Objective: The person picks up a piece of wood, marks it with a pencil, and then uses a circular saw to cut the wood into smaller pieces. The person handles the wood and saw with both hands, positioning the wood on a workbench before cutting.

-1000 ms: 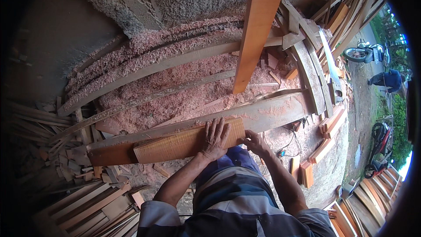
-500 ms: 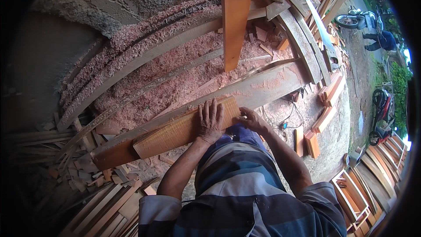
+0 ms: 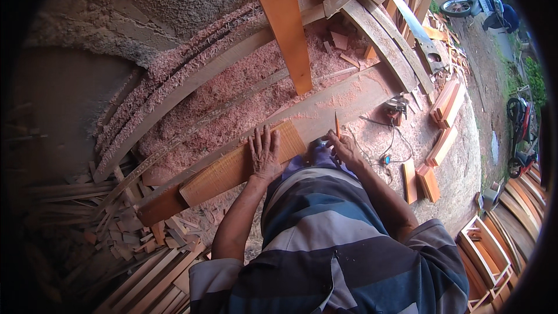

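Observation:
A rough-sawn tan board (image 3: 221, 175) lies slanting across a long, shavings-strewn plank (image 3: 349, 100) in front of my body. My left hand (image 3: 265, 154) rests on that board with its fingers stretched out flat. Just past the board's right end, my right hand (image 3: 345, 151) pinches an orange pencil (image 3: 337, 124), which points upward away from me. The pencil is apart from the board. A smooth reddish-brown board (image 3: 161, 206) shows under the board's left end.
Pink wood shavings (image 3: 215, 102) heap beyond the plank. An upright orange board (image 3: 282, 26) stands ahead. A handsaw (image 3: 410, 20) lies at upper right, above a corded power tool (image 3: 397, 106) and cut wood blocks (image 3: 428, 183). Offcuts (image 3: 125, 235) litter the left; motorcycles (image 3: 471, 4) stand outside.
My right hand has drawn back from the board's right end, and the pencil now shows in it. My left hand stays flat on the board. The whole view has shifted slightly.

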The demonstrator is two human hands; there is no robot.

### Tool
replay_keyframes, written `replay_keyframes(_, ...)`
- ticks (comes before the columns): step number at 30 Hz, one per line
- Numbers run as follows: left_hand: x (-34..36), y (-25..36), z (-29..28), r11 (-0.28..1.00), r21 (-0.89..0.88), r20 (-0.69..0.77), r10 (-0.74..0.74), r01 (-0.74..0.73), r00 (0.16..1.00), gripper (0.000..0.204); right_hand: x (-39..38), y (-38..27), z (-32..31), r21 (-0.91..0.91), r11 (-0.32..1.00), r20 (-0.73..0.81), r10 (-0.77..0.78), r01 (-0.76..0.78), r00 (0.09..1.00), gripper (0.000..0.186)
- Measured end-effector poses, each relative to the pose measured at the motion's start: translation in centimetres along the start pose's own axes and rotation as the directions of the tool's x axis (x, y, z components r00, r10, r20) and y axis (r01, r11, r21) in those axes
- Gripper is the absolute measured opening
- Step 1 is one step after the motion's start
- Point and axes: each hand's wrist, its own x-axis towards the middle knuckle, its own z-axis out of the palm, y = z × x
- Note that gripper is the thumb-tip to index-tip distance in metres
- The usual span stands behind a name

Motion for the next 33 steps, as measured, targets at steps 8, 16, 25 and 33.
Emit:
replay_keyframes(8, -0.9, 5.2, 0.8, 0.904, 0.186, -0.038, -0.384, 0.384, 0.923, 0.115, 7.2, -8.8, -0.4, -0.418, 0.88, 0.05, -0.228, 0.227, 0.972, 0.071)
replay_keyframes(16, -0.9, 8.6, 1.8, 0.74, 0.214, -0.188, -0.609, 0.637, 0.77, 0.08, 11.0, -11.9, 3.9, -0.383, 0.687, 0.465, -0.435, 0.618, 0.771, 0.055)
replay_keyframes(25, 0.1, 8.2, -1.1, 0.734, 0.087, 0.023, -0.677, 0.673, 0.736, 0.097, 13.5, -13.3, 6.0, -0.568, -0.097, 0.821, -0.146, 0.817, 0.552, 0.044)
replay_keyframes(33, 1.0, 6.9, -1.9, 0.704, -0.028, 0.144, -0.7, 0.71, 0.7, 0.11, 14.6, -14.2, 9.8, -0.464, -0.218, 0.884, -0.045, 0.859, 0.466, 0.012)
